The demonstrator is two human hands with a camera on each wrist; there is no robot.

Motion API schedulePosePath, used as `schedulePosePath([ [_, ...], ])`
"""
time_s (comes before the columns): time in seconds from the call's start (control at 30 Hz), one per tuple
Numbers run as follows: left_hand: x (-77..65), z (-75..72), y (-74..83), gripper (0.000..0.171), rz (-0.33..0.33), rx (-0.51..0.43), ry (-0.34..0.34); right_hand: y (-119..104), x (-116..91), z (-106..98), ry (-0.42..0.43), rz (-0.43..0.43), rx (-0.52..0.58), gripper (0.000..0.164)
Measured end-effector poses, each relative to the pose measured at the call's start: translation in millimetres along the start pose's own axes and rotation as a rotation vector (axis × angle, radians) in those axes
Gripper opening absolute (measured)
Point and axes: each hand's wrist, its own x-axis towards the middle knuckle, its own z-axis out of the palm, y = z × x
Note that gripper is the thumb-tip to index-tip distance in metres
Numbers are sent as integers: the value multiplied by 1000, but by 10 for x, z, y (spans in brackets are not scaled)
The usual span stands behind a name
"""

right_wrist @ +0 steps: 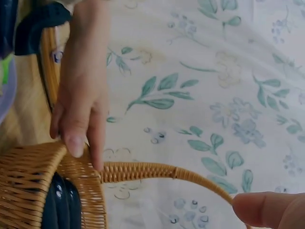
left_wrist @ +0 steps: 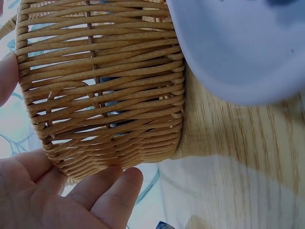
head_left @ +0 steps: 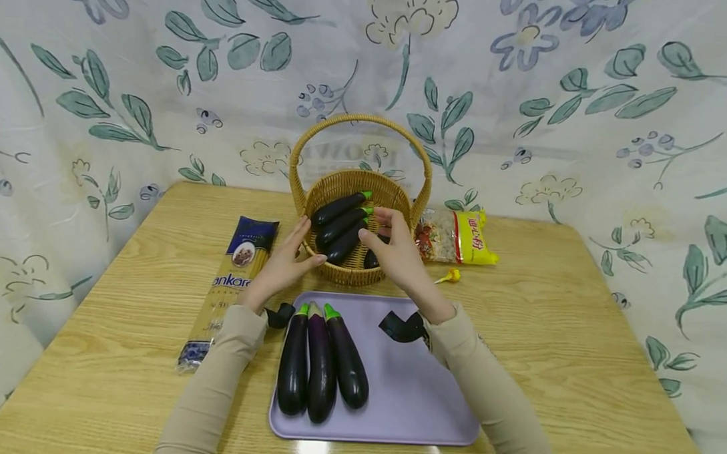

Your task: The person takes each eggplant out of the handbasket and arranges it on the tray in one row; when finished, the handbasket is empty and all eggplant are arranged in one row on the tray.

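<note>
A wicker basket (head_left: 352, 275) with a tall arched handle stands behind the tray. Three dark eggplants (head_left: 339, 227) lie side by side in its left half, and another eggplant (head_left: 371, 258) shows partly under my right hand. My left hand (head_left: 284, 264) rests on the basket's left side, thumb at the front rim; in the left wrist view its fingers (left_wrist: 116, 198) lie along the woven wall. Over the basket's right half is my right hand (head_left: 395, 248), thumb and fingers apart, nothing visible between them. In the right wrist view its thumb (right_wrist: 259, 209) overlaps the handle.
Three larger eggplants (head_left: 319, 366) lie on the left of a lilac tray (head_left: 412, 389) in front. A spaghetti pack (head_left: 232, 282) lies left of the basket. To the right are a yellow-ended food bag (head_left: 459, 237) and a small yellow item (head_left: 452, 275). Floral cloth (head_left: 523, 126) hangs behind.
</note>
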Motion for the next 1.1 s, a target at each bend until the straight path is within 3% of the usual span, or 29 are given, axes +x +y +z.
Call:
schedulePosePath([
  [0.17,-2,0,-6,88,5,6,2,-55,198,-11,-12,36,2,52],
  [0.67,-2,-15,-14,89,2,19,4,37,724,-17,-59,294,-72,56],
  [1.1,-5,-14,-21,89,-11,26,6,249,938,13,-45,374,-170,59],
])
